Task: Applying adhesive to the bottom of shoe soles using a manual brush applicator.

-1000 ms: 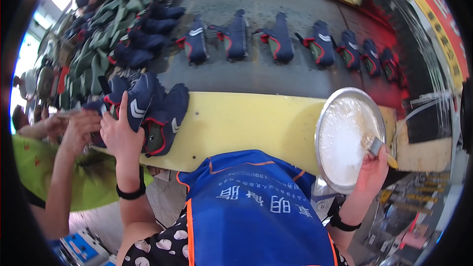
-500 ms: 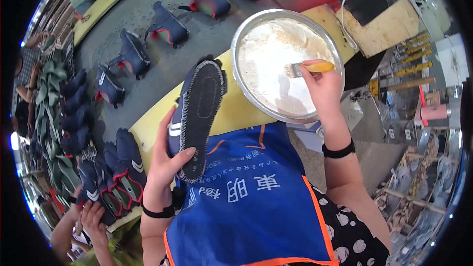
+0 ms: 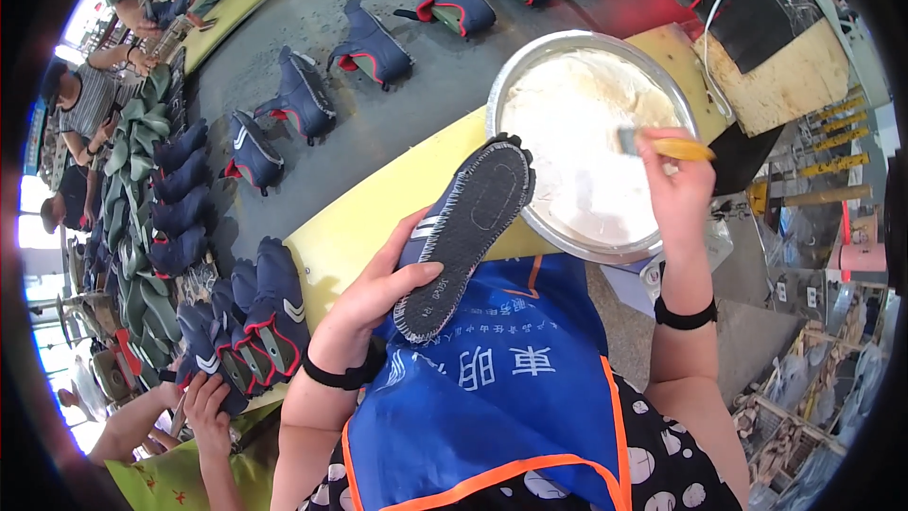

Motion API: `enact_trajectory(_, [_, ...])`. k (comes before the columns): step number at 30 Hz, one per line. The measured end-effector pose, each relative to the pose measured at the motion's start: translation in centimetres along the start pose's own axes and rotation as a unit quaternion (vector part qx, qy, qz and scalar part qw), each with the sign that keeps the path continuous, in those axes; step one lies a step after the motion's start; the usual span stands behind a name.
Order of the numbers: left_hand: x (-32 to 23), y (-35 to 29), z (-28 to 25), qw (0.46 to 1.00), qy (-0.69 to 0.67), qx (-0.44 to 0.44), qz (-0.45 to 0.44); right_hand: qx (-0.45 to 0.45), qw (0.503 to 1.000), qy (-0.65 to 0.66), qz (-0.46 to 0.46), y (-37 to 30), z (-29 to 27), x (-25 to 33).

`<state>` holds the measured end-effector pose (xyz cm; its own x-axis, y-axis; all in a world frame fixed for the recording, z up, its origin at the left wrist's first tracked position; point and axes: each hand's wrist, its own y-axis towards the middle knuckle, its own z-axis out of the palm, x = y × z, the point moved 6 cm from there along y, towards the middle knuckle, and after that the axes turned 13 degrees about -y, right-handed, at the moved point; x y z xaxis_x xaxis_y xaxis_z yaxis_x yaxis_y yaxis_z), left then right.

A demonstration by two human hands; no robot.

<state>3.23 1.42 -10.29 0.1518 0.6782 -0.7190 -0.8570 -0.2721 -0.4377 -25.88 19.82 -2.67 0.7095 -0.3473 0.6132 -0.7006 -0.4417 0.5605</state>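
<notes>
My left hand (image 3: 376, 295) grips a navy shoe upper (image 3: 473, 218) near its heel, the thumb lying on the black stitched bottom. That bottom faces up, and the toe end points away from me to the right, beside the basin. In my right hand (image 3: 683, 199) is a paintbrush (image 3: 689, 149) with a yellow handle, pinched between thumb and fingers. Its bristles are over a round metal basin (image 3: 605, 254) of white creamy paste (image 3: 567, 142); whether they touch the paste I cannot tell.
Navy shoe uppers with red trim (image 3: 374, 49) stand in a row on the dark conveyor belt (image 3: 312, 24). A yellow ledge (image 3: 355, 213) runs along it. At left, a co-worker's hands (image 3: 208, 407) hold an upper beside several more (image 3: 270, 308). Other people stand far left.
The shoe upper has tilted to the right and come nearer the basin. The brush has shifted toward the right side of the paste. The whole view has swung somewhat.
</notes>
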Motion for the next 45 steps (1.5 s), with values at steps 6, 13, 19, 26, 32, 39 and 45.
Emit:
enact_trajectory(6, [0.1,0.7,-1.2,0.999,0.020,0.026,-0.012,0.001,0.998,-0.068,0.003,-0.1,-1.1,1.5])
enact_trajectory(13, [-0.2,0.8,-1.8,0.999,0.030,0.033,0.016,0.089,0.981,-0.171,-0.007,1.1,0.2,2.3])
enact_trajectory(19, [-0.4,0.6,-2.1,0.999,0.036,0.036,0.006,-0.070,0.989,-0.082,-0.096,0.6,-1.9,4.4])
enact_trajectory(26, [-0.3,0.6,-2.6,0.998,0.036,0.045,-0.018,0.079,0.991,-0.024,-0.103,-0.8,1.1,6.0])
enact_trajectory(32, [-0.5,0.6,-3.3,0.998,0.048,0.041,-0.021,0.246,0.900,0.073,-0.352,-2.7,4.4,13.4])
enact_trajectory(39, [-0.3,0.1,-3.8,0.998,0.027,0.051,-0.027,0.247,0.926,0.084,-0.273,-1.2,7.5,11.6])
enact_trajectory(45, [0.2,0.6,-4.8,0.995,-0.034,0.077,-0.049,0.244,0.945,0.113,-0.186,-0.1,7.2,10.7])
